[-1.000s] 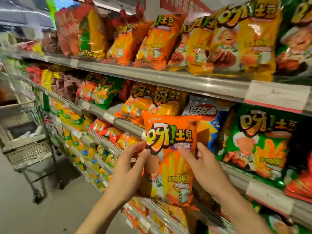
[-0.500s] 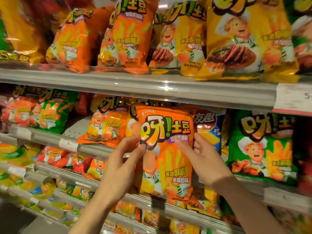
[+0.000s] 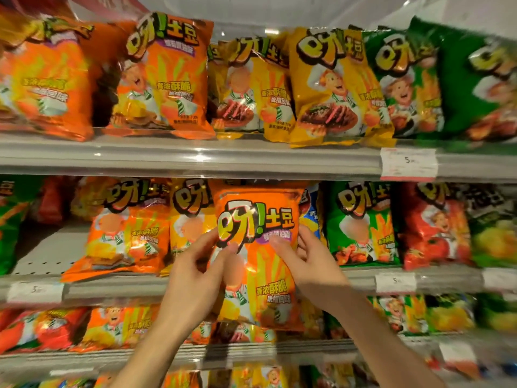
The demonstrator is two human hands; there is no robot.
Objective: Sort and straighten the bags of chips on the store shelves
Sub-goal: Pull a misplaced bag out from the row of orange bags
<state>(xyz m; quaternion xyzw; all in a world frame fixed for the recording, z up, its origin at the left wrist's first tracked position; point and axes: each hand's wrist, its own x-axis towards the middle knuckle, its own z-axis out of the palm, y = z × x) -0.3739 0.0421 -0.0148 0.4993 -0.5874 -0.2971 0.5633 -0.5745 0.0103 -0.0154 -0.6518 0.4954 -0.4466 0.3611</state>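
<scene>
Both my arms are bare all the way down, no sleeves in sight. My left hand (image 3: 193,278) and right hand (image 3: 313,264) have nothing on them: no rings, no watch, no bracelets at the wrists. Nails look short and plain, though it's a bit blurry, so can't swear to it.

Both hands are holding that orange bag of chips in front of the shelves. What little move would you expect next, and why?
Probably a short move left and inward, to stand the held orange chip bag on the middle shelf beside the matching orange bag. The left hand and right hand pinch its sides, and it hangs in front of a blue bag and yellow bag, unlike colours.
</scene>
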